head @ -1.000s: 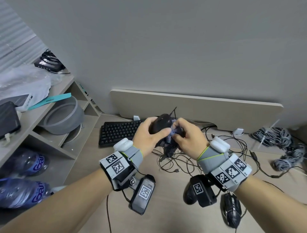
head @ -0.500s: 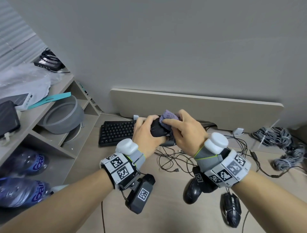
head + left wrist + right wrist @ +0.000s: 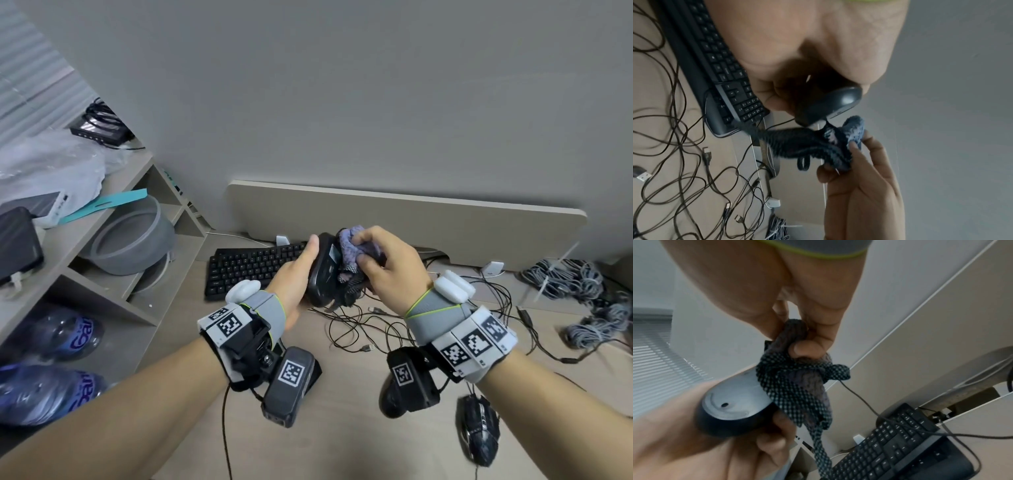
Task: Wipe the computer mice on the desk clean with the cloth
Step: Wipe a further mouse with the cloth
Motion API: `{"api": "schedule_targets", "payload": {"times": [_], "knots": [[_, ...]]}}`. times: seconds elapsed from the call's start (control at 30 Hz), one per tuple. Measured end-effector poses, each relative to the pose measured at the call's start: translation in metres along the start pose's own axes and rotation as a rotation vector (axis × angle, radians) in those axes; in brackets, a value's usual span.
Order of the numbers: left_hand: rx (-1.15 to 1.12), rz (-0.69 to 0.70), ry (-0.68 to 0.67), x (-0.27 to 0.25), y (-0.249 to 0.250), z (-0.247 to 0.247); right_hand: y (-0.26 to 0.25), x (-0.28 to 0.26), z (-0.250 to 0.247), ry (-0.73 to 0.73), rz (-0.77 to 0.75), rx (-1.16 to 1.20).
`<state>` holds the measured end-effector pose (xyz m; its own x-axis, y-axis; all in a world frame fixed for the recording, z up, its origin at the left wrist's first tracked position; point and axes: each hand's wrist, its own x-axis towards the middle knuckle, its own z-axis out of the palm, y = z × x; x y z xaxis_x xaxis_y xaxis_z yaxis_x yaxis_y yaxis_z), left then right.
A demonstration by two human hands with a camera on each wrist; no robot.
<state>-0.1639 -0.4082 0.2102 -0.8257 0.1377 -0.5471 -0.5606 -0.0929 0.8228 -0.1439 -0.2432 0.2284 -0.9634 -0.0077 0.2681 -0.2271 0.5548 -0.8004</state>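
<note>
My left hand (image 3: 301,274) grips a black wired mouse (image 3: 323,270) lifted above the desk, turned so its flat underside (image 3: 731,400) faces my right hand. That right hand (image 3: 380,263) pinches a bunched purple and black-dotted cloth (image 3: 349,250) against the underside. The cloth (image 3: 795,378) hangs down past the mouse (image 3: 830,104), and the mouse's cable trails toward the desk. A black gaming mouse (image 3: 479,428) lies on the desk at the lower right. Another black mouse (image 3: 392,401) sits partly hidden under my right wrist camera.
A black keyboard (image 3: 253,267) lies behind my hands, in front of a beige back panel (image 3: 411,219). Loose black cables (image 3: 363,325) sprawl over the desk's middle; grey cable bundles (image 3: 582,284) lie at the right. A shelf unit (image 3: 113,274) with a grey bowl stands to the left.
The mouse has been turned from top-up to underside facing the right hand. The right hand with the cloth has shifted from the mouse's top onto that underside.
</note>
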Motion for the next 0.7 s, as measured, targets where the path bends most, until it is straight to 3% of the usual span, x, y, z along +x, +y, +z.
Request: {"api": "schedule_targets", "payload": {"times": [0.07, 0.13, 0.2, 0.3, 0.43, 0.47, 0.6, 0.63, 0.7], "knots": [[-0.029, -0.015, -0.028, -0.001, -0.002, 0.004, -0.007, 0.004, 0.003, 0.018, 0.001, 0.037], [-0.041, -0.014, -0.035, 0.0, -0.002, 0.006, -0.018, 0.002, 0.007, 0.002, -0.093, 0.031], [-0.048, -0.006, -0.019, 0.002, 0.0, 0.004, -0.029, -0.01, 0.015, -0.127, -0.205, 0.0], [-0.022, -0.024, -0.011, 0.002, 0.002, -0.002, -0.025, -0.02, 0.014, -0.291, -0.199, -0.025], [-0.011, -0.025, 0.004, -0.006, -0.003, 0.002, -0.003, 0.007, 0.005, -0.084, -0.014, -0.099], [-0.026, -0.026, -0.002, -0.006, -0.002, 0.004, -0.007, 0.008, 0.006, -0.061, -0.033, -0.106], [-0.069, -0.022, -0.002, -0.005, 0.005, 0.002, -0.02, -0.023, 0.015, -0.274, -0.234, -0.083], [-0.055, -0.021, 0.0, -0.005, 0.004, 0.0, -0.015, -0.024, 0.014, -0.313, -0.218, -0.086], [-0.02, -0.011, 0.005, -0.008, 0.0, 0.001, -0.001, -0.011, 0.01, -0.247, -0.132, -0.095]]}}
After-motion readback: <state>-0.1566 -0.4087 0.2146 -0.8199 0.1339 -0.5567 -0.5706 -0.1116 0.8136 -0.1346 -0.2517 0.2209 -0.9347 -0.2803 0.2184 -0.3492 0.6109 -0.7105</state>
